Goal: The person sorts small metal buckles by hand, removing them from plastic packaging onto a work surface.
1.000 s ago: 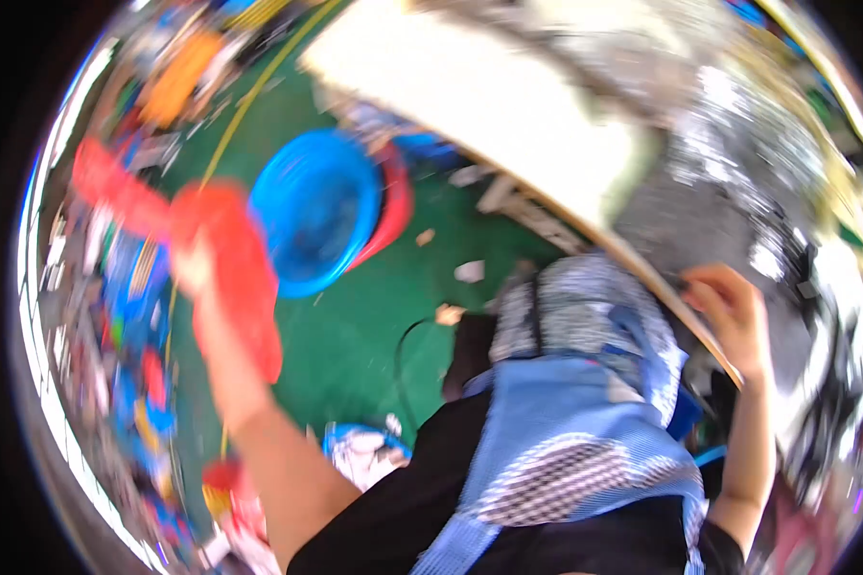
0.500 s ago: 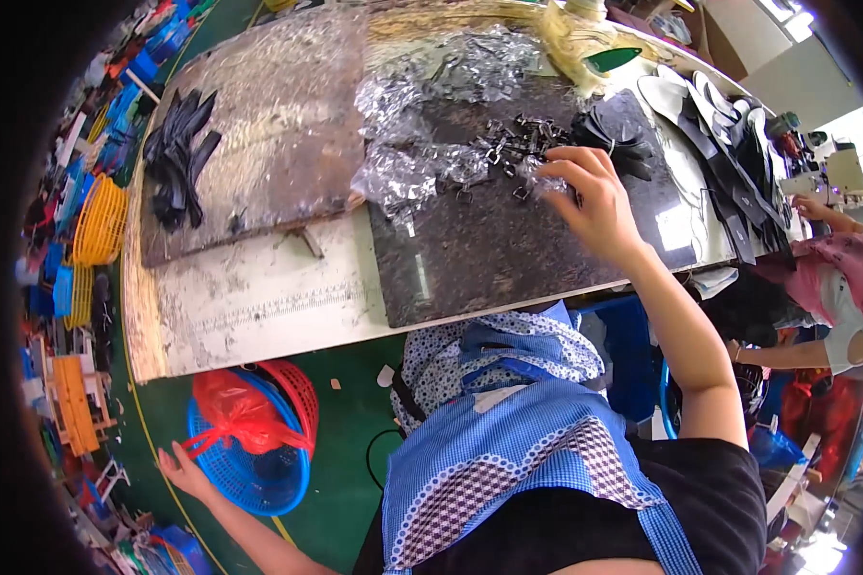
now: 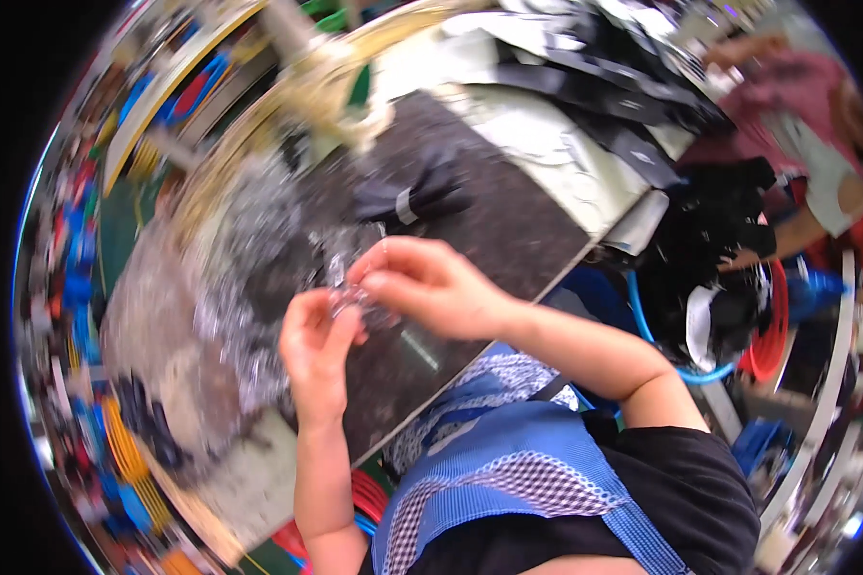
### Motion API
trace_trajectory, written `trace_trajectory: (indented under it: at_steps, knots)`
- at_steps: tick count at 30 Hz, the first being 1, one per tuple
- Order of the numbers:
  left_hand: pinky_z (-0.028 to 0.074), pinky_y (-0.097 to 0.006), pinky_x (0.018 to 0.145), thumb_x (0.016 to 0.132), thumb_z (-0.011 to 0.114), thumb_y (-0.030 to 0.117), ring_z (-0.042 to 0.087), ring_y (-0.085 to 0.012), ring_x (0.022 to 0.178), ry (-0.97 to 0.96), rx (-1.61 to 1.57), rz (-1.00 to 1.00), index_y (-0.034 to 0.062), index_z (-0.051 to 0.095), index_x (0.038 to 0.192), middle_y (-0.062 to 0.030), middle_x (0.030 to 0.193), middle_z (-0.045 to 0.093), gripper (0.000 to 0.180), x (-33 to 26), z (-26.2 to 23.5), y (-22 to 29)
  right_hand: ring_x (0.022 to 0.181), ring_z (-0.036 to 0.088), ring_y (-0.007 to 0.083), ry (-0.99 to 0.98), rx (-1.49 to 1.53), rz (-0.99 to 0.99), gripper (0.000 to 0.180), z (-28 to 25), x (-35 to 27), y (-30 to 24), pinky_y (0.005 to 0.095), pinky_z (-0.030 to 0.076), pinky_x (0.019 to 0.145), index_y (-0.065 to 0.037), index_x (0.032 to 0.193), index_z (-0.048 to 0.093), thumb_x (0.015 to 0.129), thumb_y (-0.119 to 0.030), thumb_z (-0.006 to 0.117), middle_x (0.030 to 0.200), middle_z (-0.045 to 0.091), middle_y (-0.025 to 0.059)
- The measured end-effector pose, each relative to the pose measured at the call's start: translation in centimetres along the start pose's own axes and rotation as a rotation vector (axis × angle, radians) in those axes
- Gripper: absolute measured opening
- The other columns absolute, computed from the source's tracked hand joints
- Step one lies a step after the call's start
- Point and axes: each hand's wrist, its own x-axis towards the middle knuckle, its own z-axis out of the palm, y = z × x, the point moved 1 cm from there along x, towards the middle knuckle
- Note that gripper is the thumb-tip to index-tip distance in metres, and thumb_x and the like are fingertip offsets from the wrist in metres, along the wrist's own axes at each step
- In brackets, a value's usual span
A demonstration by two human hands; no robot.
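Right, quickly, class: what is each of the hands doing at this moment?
Left hand: closed on a small clear plastic piece.
Right hand: fingers pinch the same piece from above.

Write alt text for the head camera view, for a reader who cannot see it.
Two bare hands meet over a dark worktable, the left hand and the right hand pinching a small clear plastic piece between them. Heaps of similar clear pieces lie blurred on the table, and the person wears a blue checked apron.
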Motion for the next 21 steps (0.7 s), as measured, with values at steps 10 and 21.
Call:
trace_trajectory:
  at_steps: [10, 21]
  knots:
    - [0.051, -0.032, 0.102, 0.097, 0.056, -0.002, 0.062, -0.0197, 0.113, 0.034, -0.173, -0.099, 0.0037, 0.051, 0.119, -0.0107, 0.118, 0.06, 0.022, 2.1, 3.6, -2.6, 0.065, 0.068, 0.0131, 0.253, 0.055, -0.239, 0.024, -5.5, -0.6, 1.3, 0.0286, 0.054, 0.058, 0.005, 0.091, 0.065, 0.09, -0.018, 0.07, 0.073, 0.07, 0.0096]
    - [0.049, -0.024, 0.073, 0.097, 0.064, 0.007, 0.063, -0.0123, 0.089, 0.113, 0.462, -0.024, 0.0018, 0.057, 0.11, -0.005, 0.099, 0.064, 0.016, 2.2, 5.9, -0.9, 0.058, 0.061, 0.0193, 0.313, 0.155, -0.426, 0.02, -5.7, -0.8, 0.5, 0.0341, 0.046, 0.054, 0.0, 0.082, 0.062, 0.091, -0.016, 0.068, 0.065, 0.062, 0.0093]
